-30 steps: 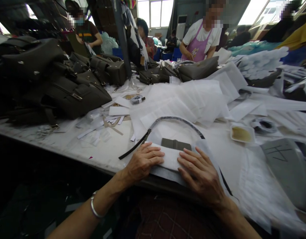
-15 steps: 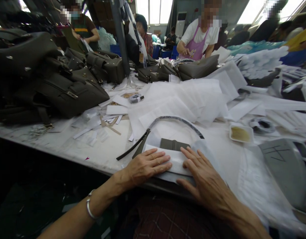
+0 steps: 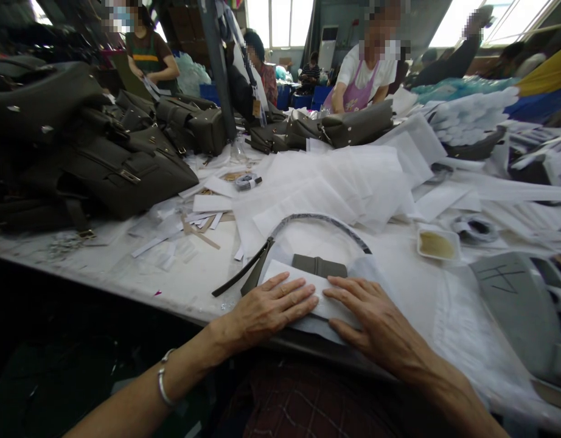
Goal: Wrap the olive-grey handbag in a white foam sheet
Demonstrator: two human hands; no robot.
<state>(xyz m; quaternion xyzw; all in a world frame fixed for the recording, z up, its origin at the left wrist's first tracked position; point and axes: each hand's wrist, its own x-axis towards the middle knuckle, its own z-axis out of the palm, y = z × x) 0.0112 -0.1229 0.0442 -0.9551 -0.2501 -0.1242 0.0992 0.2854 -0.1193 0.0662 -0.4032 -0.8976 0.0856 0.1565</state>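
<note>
A dark olive bag (image 3: 253, 277) lies at the table's front edge, largely covered by white sheeting and my hands. My left hand (image 3: 269, 307) rests flat on a folded white sheet (image 3: 303, 277) over the bag, fingers stretched out to the right. My right hand (image 3: 369, 310) lies on the same sheet's right part, fingers extended and thumb apart. Just beyond the sheet shows an olive flap piece (image 3: 319, 266). The bag's handle (image 3: 317, 216), wrapped in clear film, arches behind it. A loose dark strap end (image 3: 239, 271) points to the left.
Dark bags (image 3: 134, 164) are heaped at the left. White foam sheets (image 3: 335, 182) spread across the middle. A small white tray (image 3: 438, 244) with something yellowish stands at the right, near a grey marked panel (image 3: 518, 304). Co-workers stand across the table, one in a purple apron (image 3: 353, 91).
My right hand has shifted slightly nearer, and its fingers now lie more sideways on the white sheet. My left hand stays almost in place. The view has moved a little.
</note>
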